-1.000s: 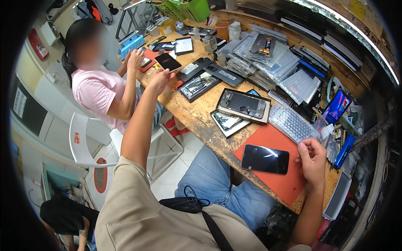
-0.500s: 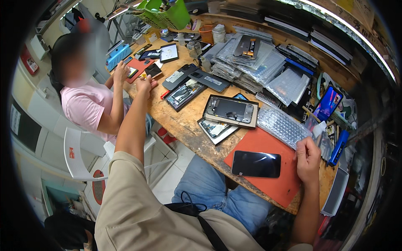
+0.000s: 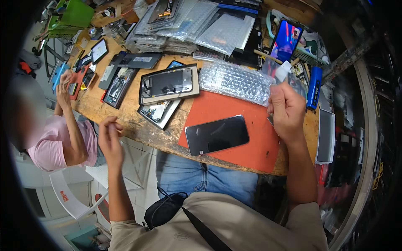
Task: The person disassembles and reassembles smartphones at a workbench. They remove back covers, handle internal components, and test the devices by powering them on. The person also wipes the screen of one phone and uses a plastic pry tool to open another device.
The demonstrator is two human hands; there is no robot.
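Note:
A smartphone (image 3: 217,134) with a dark, glossy screen lies face up on the orange-red mat (image 3: 259,152). My left hand (image 3: 111,144) is in the air left of the bench edge, fingers loosely curled and apart, with nothing seen in them. To the right of the phone, my right hand (image 3: 288,113) is closed above the mat's right side, by the end of a bubble-wrap sheet (image 3: 236,81). A small thin grey edge shows below its fingers; I cannot make out what it is. An open box (image 3: 146,98) with a phone screen part inside sits left of the bubble wrap.
A co-worker in a pink shirt (image 3: 48,142) works at the bench's left end. Opened phones (image 3: 120,85) lie between us. Bubble-wrapped packs (image 3: 180,25) are stacked at the back. A lit phone (image 3: 287,39), a blue device (image 3: 314,88) and a grey tray (image 3: 325,136) line the right side.
My left hand has drawn back from the co-worker's side toward me. My right hand stays closed beside the mat. The view has turned, and the phone remains on the mat.

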